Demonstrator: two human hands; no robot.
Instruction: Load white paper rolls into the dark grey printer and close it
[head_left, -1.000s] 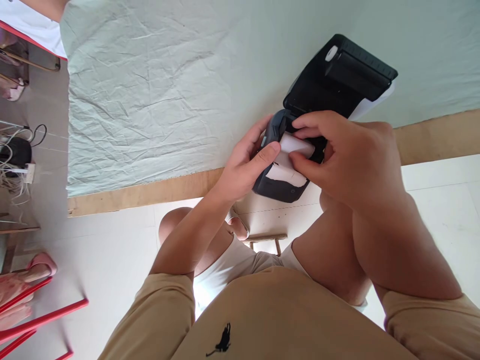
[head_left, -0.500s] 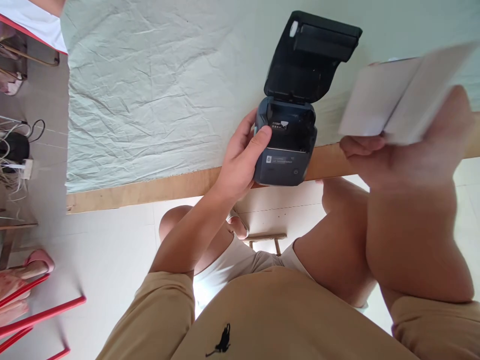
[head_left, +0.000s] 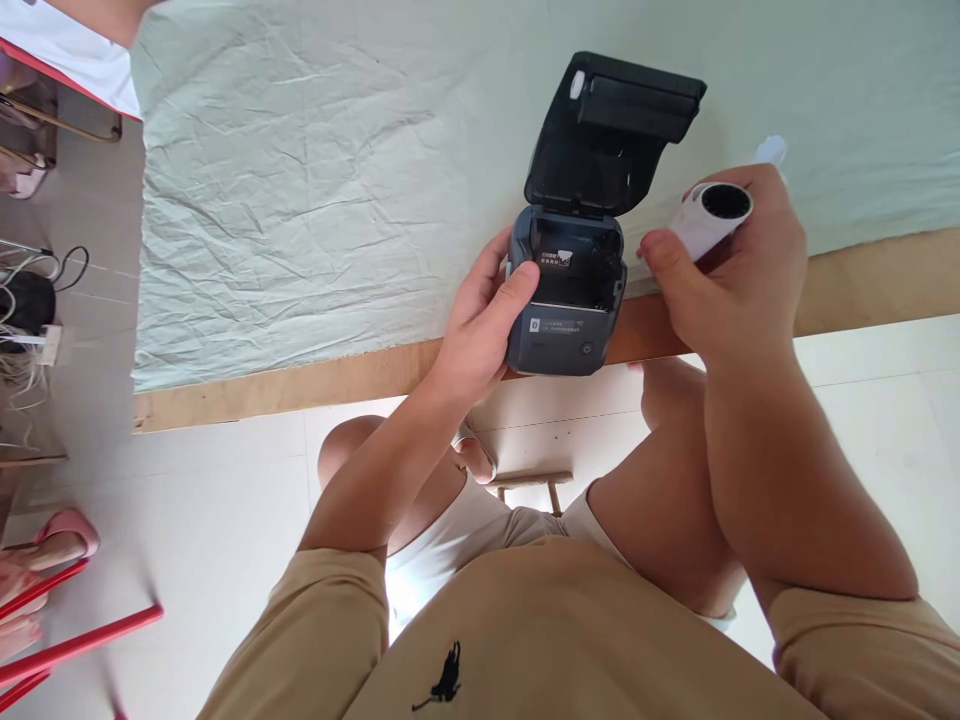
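A dark portable label printer (head_left: 566, 345) is in my left hand (head_left: 487, 315), whose thumb lies on its left edge near the front of the cloth-covered table. Its black lid (head_left: 600, 135) stands wide open, and the compartment inside shows a small white label but no roll. To the right, my right hand (head_left: 739, 270) is closed round a white paper roll (head_left: 701, 225), with the dark hollow core facing up toward me. A pale end sticks out behind the fingers.
A pale green wrinkled cloth (head_left: 300, 190) covers the table, with a bare wooden edge (head_left: 300, 385) along its front. Cables (head_left: 30, 300), red bars (head_left: 82, 640) and part of another person (head_left: 82, 50) are at the left. A wooden stool (head_left: 532, 482) is underneath.
My right hand has moved left, closer to the printer, and the blurred white paper it held now appears as a roll with its core visible. The printer and its lid have shifted slightly.
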